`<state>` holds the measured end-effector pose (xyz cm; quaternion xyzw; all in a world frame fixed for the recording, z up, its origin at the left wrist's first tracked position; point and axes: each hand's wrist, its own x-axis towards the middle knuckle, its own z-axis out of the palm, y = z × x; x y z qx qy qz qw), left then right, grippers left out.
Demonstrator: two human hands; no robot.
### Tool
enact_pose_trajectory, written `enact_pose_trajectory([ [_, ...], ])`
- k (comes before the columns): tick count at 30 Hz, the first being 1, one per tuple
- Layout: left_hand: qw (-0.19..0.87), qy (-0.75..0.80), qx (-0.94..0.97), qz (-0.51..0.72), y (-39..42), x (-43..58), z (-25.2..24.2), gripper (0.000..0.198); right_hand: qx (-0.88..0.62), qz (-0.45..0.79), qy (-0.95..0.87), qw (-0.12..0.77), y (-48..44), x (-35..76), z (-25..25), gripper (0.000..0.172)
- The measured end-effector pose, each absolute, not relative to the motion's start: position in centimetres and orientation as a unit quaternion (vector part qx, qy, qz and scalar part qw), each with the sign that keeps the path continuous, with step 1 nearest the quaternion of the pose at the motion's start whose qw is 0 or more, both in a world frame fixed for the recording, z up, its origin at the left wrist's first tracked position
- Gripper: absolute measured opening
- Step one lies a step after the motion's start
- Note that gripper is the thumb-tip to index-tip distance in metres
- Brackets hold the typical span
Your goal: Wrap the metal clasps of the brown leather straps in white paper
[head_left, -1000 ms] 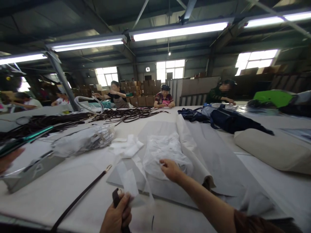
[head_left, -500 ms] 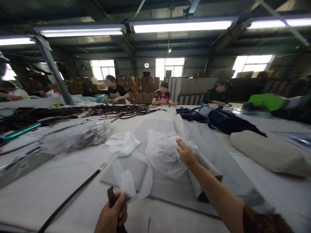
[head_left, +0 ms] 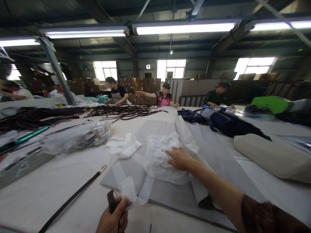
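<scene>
Left hand [head_left: 115,213] pinches brown leather-like strap [head_left: 111,201] and thin white strip [head_left: 128,188] (presumably keeping them together) left of crumpled white plastic bag [head_left: 156,163]; right hand [head_left: 181,158] overlies it, unclenched.

Front-left worktop [head_left: 73,165]: bare stretch between wrapped bundle [head_left: 80,137] and lone brown strap [head_left: 73,199]; strap lies across the near side.
Left hand [head_left: 113,212]: occupied by held strap [head_left: 111,201]; white strip [head_left: 129,188] protrudes into space ahead.
Right hand [head_left: 179,158]: crumpled white plastic [head_left: 159,161] beneath; upturned fold [head_left: 185,132] beyond.
Right lane: flat grey sheeting [head_left: 221,158], passable short of beige bag [head_left: 269,158].
Far side: narrow gap between strap heap [head_left: 126,111] and navy bags [head_left: 225,124].
</scene>
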<state>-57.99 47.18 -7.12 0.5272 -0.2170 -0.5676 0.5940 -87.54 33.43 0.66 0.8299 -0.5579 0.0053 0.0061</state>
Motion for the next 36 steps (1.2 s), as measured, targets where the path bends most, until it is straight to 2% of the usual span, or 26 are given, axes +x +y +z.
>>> enact_pose_trajectory([
  [3,0.573,-0.231,0.537,-0.575,47.3,-57.3,-7.6,0.063,0.843,-0.118,-0.523,-0.053,34.8,-87.4,-3.1,0.023],
  [6,0.568,-0.221,0.542,-0.578,47.3,-56.9,-7.6,0.062,0.843,-0.150,-0.512,-0.066,35.7,-88.0,-4.7,0.028],
  [10,0.576,-0.211,0.540,-0.576,47.0,-57.4,-7.5,0.064,0.846,-0.123,-0.516,-0.058,33.7,-88.1,-2.5,0.029],
  [14,0.572,-0.233,0.535,-0.577,46.7,-58.0,-7.5,0.064,0.829,-0.041,-0.557,0.013,29.2,-85.7,-0.8,0.036],
  [20,0.589,-0.233,0.526,-0.567,47.0,-57.7,-6.4,0.059,0.797,-0.050,-0.601,0.047,25.2,-82.2,-5.2,0.022],
  [24,0.595,-0.228,0.516,-0.573,47.1,-57.2,-5.6,0.057,0.803,-0.052,-0.592,0.048,25.0,-82.7,-7.5,0.026],
  [29,0.604,-0.220,0.500,-0.581,47.1,-57.1,-5.1,0.054,0.818,-0.043,-0.571,0.053,25.2,-84.0,-7.3,0.034],
  [36,0.597,-0.230,0.501,-0.583,47.6,-57.1,-5.4,0.053,0.817,-0.063,-0.571,0.046,25.1,-85.1,-5.2,0.031],
])
